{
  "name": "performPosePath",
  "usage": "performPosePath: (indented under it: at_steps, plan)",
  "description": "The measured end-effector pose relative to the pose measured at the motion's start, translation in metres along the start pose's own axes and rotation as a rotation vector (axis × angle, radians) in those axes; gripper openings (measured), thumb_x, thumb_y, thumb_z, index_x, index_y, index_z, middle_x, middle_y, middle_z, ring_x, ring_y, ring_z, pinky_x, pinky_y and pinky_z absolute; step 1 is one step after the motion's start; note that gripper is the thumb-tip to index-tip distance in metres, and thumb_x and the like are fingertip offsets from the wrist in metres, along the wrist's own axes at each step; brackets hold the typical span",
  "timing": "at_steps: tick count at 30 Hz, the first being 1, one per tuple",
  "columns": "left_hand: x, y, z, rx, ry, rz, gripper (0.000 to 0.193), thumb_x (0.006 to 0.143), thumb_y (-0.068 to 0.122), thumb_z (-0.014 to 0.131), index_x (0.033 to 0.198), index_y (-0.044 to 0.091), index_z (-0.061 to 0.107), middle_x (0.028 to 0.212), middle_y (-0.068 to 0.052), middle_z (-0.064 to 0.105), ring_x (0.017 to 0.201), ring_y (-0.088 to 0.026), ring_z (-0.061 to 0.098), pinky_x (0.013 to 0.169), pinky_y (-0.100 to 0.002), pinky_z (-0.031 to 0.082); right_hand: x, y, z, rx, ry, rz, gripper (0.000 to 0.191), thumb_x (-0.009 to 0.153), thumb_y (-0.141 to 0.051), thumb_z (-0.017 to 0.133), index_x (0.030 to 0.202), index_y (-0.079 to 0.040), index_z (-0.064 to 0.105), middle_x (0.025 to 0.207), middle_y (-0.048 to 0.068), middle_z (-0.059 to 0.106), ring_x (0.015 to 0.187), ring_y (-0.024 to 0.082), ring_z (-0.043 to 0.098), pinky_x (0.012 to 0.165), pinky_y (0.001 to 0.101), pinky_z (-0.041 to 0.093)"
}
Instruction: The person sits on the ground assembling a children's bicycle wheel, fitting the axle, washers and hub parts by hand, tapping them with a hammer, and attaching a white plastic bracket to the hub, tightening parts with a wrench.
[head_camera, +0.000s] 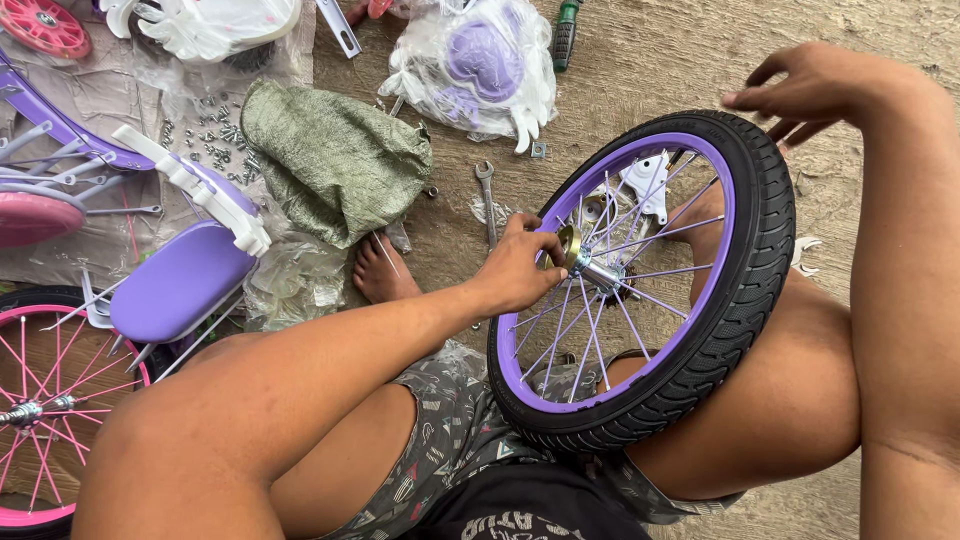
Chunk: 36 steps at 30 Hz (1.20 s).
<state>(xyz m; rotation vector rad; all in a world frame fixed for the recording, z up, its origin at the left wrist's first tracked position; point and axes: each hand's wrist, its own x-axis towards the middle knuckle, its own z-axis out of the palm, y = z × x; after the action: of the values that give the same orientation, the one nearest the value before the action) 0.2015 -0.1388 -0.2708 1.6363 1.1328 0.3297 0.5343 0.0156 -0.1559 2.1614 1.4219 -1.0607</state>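
While the left hand (515, 268) pinches the wheel (645, 280) hub, right hand (810, 90) fingers spread above bare concrete floor (650, 60).

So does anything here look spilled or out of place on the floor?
Yes: small screws and nuts lie scattered loose over the plastic sheet beside the green sack, and a wrench lies on the bare ground. The wheel itself looks undamaged.

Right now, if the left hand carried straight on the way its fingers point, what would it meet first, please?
The left hand points right, fingertips at the wheel's centre. The first thing in line is the brass-coloured nut on the hub of the purple-rimmed wheel; it looks to be touching it already, though depth is hard to judge.
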Motion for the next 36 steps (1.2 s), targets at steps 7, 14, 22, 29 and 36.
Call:
performPosePath:
  at_steps: [7, 14, 22, 29, 36]
  plan:
    - [0.014, -0.005, -0.002, -0.06, -0.23, -0.136, 0.024, 0.082, 0.03, 0.079, 0.097, 0.013, 0.073, 0.111, -0.01, 0.073, 0.118, -0.028, 0.066, 0.106, -0.042, 0.05, -0.004, -0.014, 0.011, -0.053, -0.071, -0.06, 0.072, 0.091, -0.05, 0.073, 0.139, 0.002, 0.065, 0.118, 0.033, 0.072, 0.103, 0.041, 0.075, 0.093, 0.0502, 0.061]
    - [0.022, -0.013, 0.003, -0.034, -0.222, -0.112, 0.024, 0.079, 0.027, 0.083, 0.095, 0.012, 0.074, 0.124, -0.017, 0.057, 0.126, -0.035, 0.053, 0.109, -0.043, 0.042, 0.001, -0.015, 0.013, -0.053, -0.085, -0.08, 0.071, 0.089, -0.05, 0.074, 0.137, 0.001, 0.067, 0.117, 0.032, 0.074, 0.102, 0.041, 0.075, 0.091, 0.0499, 0.061]
    - [0.026, -0.012, -0.007, -0.057, -0.258, -0.194, 0.043, 0.08, 0.033, 0.084, 0.11, 0.009, 0.065, 0.131, -0.019, 0.057, 0.124, -0.032, 0.058, 0.108, -0.043, 0.045, 0.004, -0.015, 0.014, -0.082, -0.067, -0.083, 0.07, 0.089, -0.05, 0.075, 0.139, -0.001, 0.066, 0.118, 0.033, 0.073, 0.102, 0.042, 0.075, 0.091, 0.0512, 0.06]
    - [0.029, -0.001, -0.015, -0.2, -0.283, -0.38, 0.077, 0.085, 0.041, 0.077, 0.143, 0.003, 0.045, 0.123, -0.019, 0.068, 0.098, -0.023, 0.075, 0.084, -0.037, 0.06, 0.006, -0.015, 0.012, -0.06, -0.077, -0.1, 0.065, 0.091, -0.047, 0.075, 0.136, 0.0, 0.068, 0.115, 0.033, 0.073, 0.098, 0.041, 0.076, 0.088, 0.0503, 0.062]
    - [0.032, 0.003, -0.013, -0.28, -0.346, -0.473, 0.079, 0.081, 0.049, 0.076, 0.142, 0.004, 0.053, 0.11, -0.017, 0.074, 0.082, -0.018, 0.077, 0.066, -0.031, 0.064, 0.009, -0.014, 0.015, -0.093, -0.047, -0.115, 0.065, 0.091, -0.046, 0.075, 0.136, -0.001, 0.067, 0.114, 0.035, 0.073, 0.097, 0.043, 0.076, 0.087, 0.0511, 0.063]
